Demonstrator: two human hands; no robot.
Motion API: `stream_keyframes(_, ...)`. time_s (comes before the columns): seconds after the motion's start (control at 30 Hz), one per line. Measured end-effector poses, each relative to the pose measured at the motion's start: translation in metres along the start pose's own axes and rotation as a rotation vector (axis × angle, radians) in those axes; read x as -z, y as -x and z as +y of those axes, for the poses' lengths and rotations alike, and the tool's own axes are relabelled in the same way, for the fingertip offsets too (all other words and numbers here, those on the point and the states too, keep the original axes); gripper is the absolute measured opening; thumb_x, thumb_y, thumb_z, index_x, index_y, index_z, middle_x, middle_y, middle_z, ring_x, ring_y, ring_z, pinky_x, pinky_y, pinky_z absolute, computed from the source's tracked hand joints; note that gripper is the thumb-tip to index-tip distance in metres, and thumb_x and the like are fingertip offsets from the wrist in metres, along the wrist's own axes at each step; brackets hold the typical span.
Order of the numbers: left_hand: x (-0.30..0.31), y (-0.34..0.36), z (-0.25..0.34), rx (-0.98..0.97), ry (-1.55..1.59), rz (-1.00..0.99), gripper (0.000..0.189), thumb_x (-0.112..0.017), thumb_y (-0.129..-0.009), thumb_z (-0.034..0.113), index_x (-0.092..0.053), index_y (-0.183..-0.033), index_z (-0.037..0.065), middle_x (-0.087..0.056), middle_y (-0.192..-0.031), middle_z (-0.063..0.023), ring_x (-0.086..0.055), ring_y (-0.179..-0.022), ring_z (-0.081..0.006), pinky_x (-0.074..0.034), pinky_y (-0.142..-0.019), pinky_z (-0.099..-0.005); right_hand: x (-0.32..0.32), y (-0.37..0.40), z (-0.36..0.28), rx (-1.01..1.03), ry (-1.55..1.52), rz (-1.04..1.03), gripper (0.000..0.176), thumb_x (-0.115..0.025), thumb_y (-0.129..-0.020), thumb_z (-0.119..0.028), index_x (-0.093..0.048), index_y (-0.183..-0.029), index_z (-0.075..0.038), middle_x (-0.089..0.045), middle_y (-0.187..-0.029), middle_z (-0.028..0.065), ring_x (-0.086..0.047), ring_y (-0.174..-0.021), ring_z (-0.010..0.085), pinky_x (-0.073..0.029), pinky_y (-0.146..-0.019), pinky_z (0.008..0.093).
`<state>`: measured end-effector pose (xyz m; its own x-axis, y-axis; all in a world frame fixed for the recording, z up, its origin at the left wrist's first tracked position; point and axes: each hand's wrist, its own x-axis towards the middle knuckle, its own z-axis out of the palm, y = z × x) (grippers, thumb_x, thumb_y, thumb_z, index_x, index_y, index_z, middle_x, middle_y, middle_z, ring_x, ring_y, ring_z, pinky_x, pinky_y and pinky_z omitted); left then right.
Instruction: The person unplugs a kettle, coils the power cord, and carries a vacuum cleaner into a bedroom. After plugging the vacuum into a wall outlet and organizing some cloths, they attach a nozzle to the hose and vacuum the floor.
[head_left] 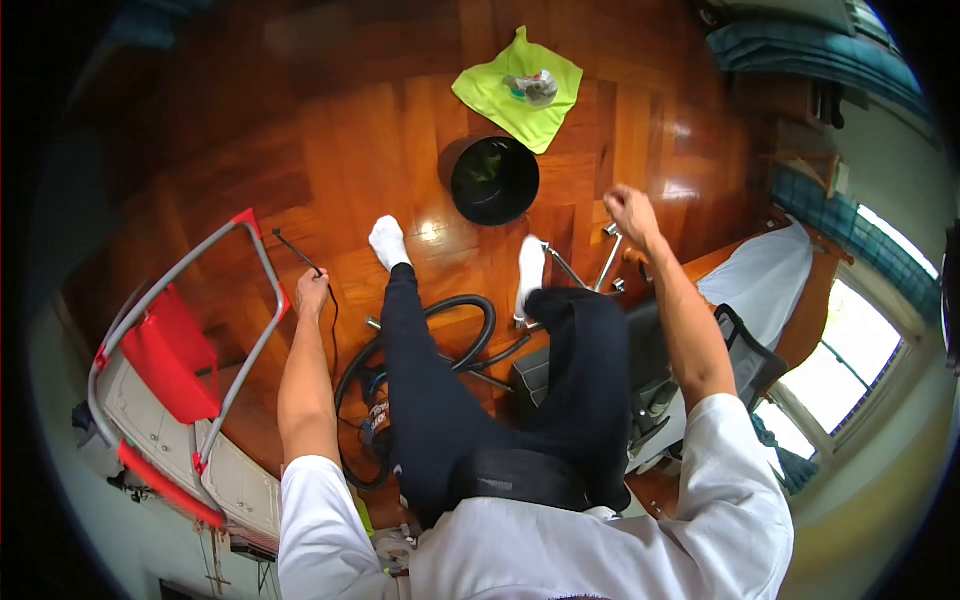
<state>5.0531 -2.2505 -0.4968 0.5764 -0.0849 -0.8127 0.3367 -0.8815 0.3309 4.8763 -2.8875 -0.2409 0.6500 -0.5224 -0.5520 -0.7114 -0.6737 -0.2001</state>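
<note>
My left hand point(313, 290) is closed around a black power cord point(298, 252), whose end sticks out past the fingers. More cord hangs from the hand toward a vacuum cleaner point(378, 415) by my left leg, partly hidden. Out to the right, my right hand point(632, 212) has its fingers curled in; whether anything is in them cannot be made out. Just below it, shiny metal tubes point(608, 265) lie on the floor. A black ribbed hose point(480, 345) loops beneath and between my legs.
Ahead of my feet sits a black bin point(495, 185), beside a lime-green cloth point(530, 120) bearing a crumpled clear plastic item point(537, 88). A red-and-grey folding step ladder point(270, 270) stands left. A black chair point(745, 340) and a wooden table point(825, 265) are right.
</note>
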Motion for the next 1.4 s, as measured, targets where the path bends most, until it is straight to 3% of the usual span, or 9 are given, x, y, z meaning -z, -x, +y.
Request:
stream_keyframes(0.2,-0.044,-0.045,0.103,0.207,-0.251,0.129,0.04,-0.064,-0.089,0.033,-0.066,-0.121,0.01,-0.067,-0.121,-0.018,-0.062,-0.116,-0.0355,-0.049,-0.095,-0.0465,-0.047,-0.167,-0.018,0.076,0.183,0.103,0.035,-0.065,-0.088,-0.032,-0.063,-0.109,-0.004,-0.067,-0.105,0.0199,-0.064,-0.101,0.0382,-0.053,-0.083,0.0469)
stream_keyframes(0.4,-0.114,-0.135,0.246,-0.379,0.019,0.142,0.04,-0.062,-0.092,0.033,-0.063,-0.122,0.007,-0.069,-0.116,-0.0169,-0.065,-0.11,-0.0337,-0.051,-0.091,-0.0416,-0.114,-0.314,0.001,0.086,0.207,0.111,0.061,-0.068,-0.086,-0.049,-0.053,-0.135,-0.016,-0.061,-0.113,0.0212,-0.062,-0.107,0.0396,-0.052,-0.087,0.0495)
stream_keyframes(0.53,-0.203,-0.219,0.362,-0.41,-0.027,0.11,0.054,-0.066,-0.089,0.04,-0.059,-0.13,0.006,-0.065,-0.126,-0.0161,-0.061,-0.117,-0.0337,-0.048,-0.099,-0.0426,-0.132,-0.344,0.013,0.215,0.282,0.08,0.043,-0.065,-0.09,-0.044,-0.061,-0.12,-0.013,-0.061,-0.111,0.0218,-0.065,-0.094,0.0408,-0.052,-0.08,0.0505)
stream_keyframes(0.67,-0.264,-0.268,0.464,0.118,0.168,0.017,0.108,-0.075,-0.082,0.051,-0.013,-0.153,-0.003,-0.037,-0.145,-0.0303,-0.054,-0.121,-0.0331,-0.049,-0.096,-0.0429,-0.141,-0.356,0.045,0.399,0.265,0.125,0.034,-0.063,-0.09,-0.033,-0.06,-0.114,-0.009,-0.064,-0.093,0.0197,-0.064,-0.088,0.0405,-0.051,-0.076,0.0499)
stream_keyframes(0.87,-0.298,-0.262,0.486,-0.16,0.305,0.076,0.034,-0.055,-0.097,0.028,-0.052,-0.116,0.001,-0.061,-0.11,-0.0154,-0.06,-0.096,-0.0215,-0.049,-0.084,-0.0364,-0.14,-0.34,0.053,0.367,0.276,0.158,0.025,-0.063,-0.088,-0.027,-0.062,-0.106,-0.009,-0.067,-0.089,0.0145,-0.065,-0.087,0.0376,-0.051,-0.073,0.0473)
stream_keyframes(0.93,-0.284,-0.241,0.489,-0.363,0.583,0.08,0.023,-0.048,-0.099,0.019,-0.063,-0.098,0.001,-0.067,-0.096,-0.0113,-0.06,-0.091,-0.0215,-0.048,-0.082,-0.0367,-0.128,-0.322,0.06,0.395,0.166,0.339,0.021,-0.065,-0.085,-0.023,-0.062,-0.099,-0.009,-0.067,-0.085,0.0119,-0.065,-0.08,0.035,-0.051,-0.069,0.0465)
stream_keyframes(1.07,-0.176,-0.161,0.489,-0.444,0.835,-0.007,0.034,-0.052,-0.101,0.027,-0.057,-0.125,0.004,-0.062,-0.124,-0.0169,-0.056,-0.115,-0.0238,-0.046,-0.097,-0.0389,-0.057,-0.243,0.049,0.207,-0.033,0.384,0.02,-0.066,-0.086,-0.022,-0.065,-0.103,-0.011,-0.069,-0.089,0.0128,-0.066,-0.081,0.0352,-0.052,-0.07,0.0413)
stream_keyframes(1.23,-0.006,0.009,0.451,-0.646,1.23,0.435,0.036,-0.05,-0.104,0.043,-0.057,-0.102,0.008,-0.056,-0.088,0.0027,-0.05,-0.08,-0.0042,-0.047,-0.071,-0.0231,0.034,-0.127,0.036,0.23,-0.081,0.407,0.019,-0.065,-0.092,-0.018,-0.065,-0.107,-0.007,-0.071,-0.094,0.0155,-0.069,-0.084,0.0351,-0.053,-0.072,0.0415)
stream_keyframes(1.4,0.075,0.161,0.341,-0.43,1.109,0.707,0.032,-0.08,-0.086,0.024,-0.059,-0.103,0.007,-0.06,-0.094,0.0002,-0.055,-0.09,-0.0094,-0.047,-0.079,-0.0263,0.085,-0.033,0.001,0.363,0.25,0.328,0.037,-0.064,-0.091,-0.035,-0.064,-0.111,-0.004,-0.07,-0.096,0.0225,-0.066,-0.087,0.0437,-0.051,-0.074,0.0511)
